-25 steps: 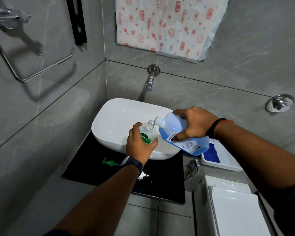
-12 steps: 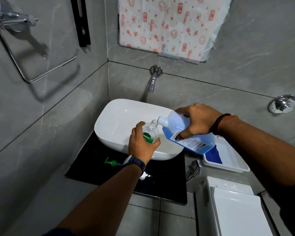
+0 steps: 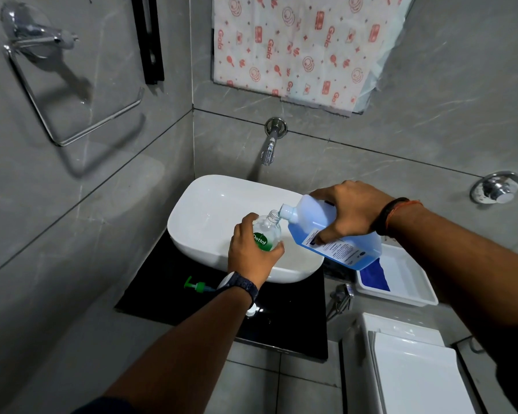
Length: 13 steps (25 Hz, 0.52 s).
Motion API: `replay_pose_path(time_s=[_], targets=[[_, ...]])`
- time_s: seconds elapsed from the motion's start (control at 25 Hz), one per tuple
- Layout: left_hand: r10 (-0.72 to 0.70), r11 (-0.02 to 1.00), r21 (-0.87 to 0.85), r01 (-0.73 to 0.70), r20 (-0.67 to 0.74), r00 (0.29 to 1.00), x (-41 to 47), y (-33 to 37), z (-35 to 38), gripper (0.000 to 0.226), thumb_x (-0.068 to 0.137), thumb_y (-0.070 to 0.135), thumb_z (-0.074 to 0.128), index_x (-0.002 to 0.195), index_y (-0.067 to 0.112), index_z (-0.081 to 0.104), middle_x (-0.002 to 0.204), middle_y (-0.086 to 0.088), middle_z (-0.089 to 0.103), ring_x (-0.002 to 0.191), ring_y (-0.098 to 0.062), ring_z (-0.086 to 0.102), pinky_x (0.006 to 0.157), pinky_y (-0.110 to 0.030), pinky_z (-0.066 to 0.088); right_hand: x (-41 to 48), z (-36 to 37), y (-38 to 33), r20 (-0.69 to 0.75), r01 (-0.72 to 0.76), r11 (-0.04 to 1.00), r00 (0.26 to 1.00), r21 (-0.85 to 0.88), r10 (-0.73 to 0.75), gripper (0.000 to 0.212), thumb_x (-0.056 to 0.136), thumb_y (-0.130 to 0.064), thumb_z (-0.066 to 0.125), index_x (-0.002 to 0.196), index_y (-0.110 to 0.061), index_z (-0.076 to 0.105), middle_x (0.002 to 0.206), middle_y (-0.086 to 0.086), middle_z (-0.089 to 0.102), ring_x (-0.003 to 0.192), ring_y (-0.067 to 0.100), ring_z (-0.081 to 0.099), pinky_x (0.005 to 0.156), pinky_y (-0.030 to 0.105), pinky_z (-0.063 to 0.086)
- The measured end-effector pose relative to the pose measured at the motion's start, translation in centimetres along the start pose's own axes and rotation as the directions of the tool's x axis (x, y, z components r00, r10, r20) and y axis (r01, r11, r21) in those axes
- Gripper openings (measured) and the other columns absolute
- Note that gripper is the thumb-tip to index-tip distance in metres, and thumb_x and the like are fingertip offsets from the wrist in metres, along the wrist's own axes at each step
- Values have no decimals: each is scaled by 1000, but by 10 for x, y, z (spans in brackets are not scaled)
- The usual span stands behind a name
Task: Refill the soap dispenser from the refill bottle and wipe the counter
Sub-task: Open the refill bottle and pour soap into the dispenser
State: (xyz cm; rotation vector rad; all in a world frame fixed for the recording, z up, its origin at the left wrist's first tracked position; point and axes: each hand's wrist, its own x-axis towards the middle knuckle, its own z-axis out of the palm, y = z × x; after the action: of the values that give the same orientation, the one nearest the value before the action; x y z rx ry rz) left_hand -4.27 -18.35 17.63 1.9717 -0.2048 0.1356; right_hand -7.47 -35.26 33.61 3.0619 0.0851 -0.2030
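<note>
My left hand (image 3: 250, 252) grips a small clear soap dispenser bottle (image 3: 266, 231) with a green label, held over the white basin (image 3: 210, 216); its pump is off and its neck is open. My right hand (image 3: 349, 213) holds a blue refill bottle (image 3: 320, 228) tilted to the left, spout touching the dispenser's open neck. The green pump head (image 3: 195, 285) lies on the black counter (image 3: 162, 291) beside my left wrist. A small white cap (image 3: 251, 310) lies on the counter under my left forearm.
A wall tap (image 3: 269, 147) juts over the basin. A white tray (image 3: 413, 282) with a blue cloth (image 3: 373, 276) sits right of the basin. A toilet cistern (image 3: 407, 366) stands below right, a hand sprayer (image 3: 340, 297) beside it. A towel ring (image 3: 72, 109) hangs left.
The view has shifted slightly; both hands keep their hold, with the refill bottle still tilted at the dispenser's neck.
</note>
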Motion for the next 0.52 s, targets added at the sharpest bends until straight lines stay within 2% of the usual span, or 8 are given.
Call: replay_pose_path(time_s=[0.2,0.52], targets=[[-5,1000,-12,5,-2,1000,-2,2,2,73,60,32,80,122,27,43,117,-2,55,104,-27,57,84,-40,52,-1,0,1,-2,-6,1000,1000,-7,6,98,41,-85,57,125,-34,53,97,-3,71,79,22,61,70,33,52],[-13,1000,-18,13,2,1000,-3,0,5,74,59,35,80,122,28,42,117,-2,56,104,-26,57,84,-39,51,-1,0,2,7,22,1000,1000,0,-22,97,43,-85,56,125,-32,52,100,-2,71,78,21,61,64,28,45]])
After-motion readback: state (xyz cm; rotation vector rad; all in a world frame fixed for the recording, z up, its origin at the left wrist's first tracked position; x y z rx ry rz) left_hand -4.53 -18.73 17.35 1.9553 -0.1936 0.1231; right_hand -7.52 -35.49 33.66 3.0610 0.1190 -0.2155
